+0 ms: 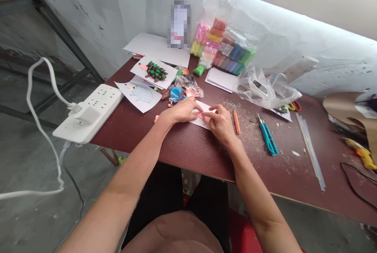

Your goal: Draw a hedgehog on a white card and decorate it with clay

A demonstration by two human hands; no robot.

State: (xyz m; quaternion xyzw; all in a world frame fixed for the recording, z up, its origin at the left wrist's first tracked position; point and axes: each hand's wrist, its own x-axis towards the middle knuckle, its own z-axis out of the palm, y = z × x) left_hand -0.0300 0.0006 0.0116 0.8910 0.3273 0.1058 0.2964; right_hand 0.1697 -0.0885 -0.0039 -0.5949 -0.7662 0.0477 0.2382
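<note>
A small white card (pixel 195 123) with a drawn figure lies on the table in front of me, and peach-pink modelling clay (pixel 199 115) sits on it. My left hand (pixel 185 110) rests over the card's left part, fingers stretched towards the clay. From the right, my right hand (pixel 221 124) reaches in with its index finger extended and touching the clay; its fingers are apart. Both hands partly cover the card, and the thumbs are hard to make out. Close to my right hand lies an orange stick-shaped tool (pixel 236 122).
Behind my hands are opened clay packets (pixel 175 94), a hedgehog picture (pixel 156 71) and a blue hedgehog drawing (pixel 140 95). Bagged coloured clay (pixel 229 54) leans at the wall. Rightward lie a teal cutter (pixel 267 137), glue sticks (pixel 310 153) and a yellow glue gun (pixel 363 154). A power strip (pixel 91 111) overhangs the left edge.
</note>
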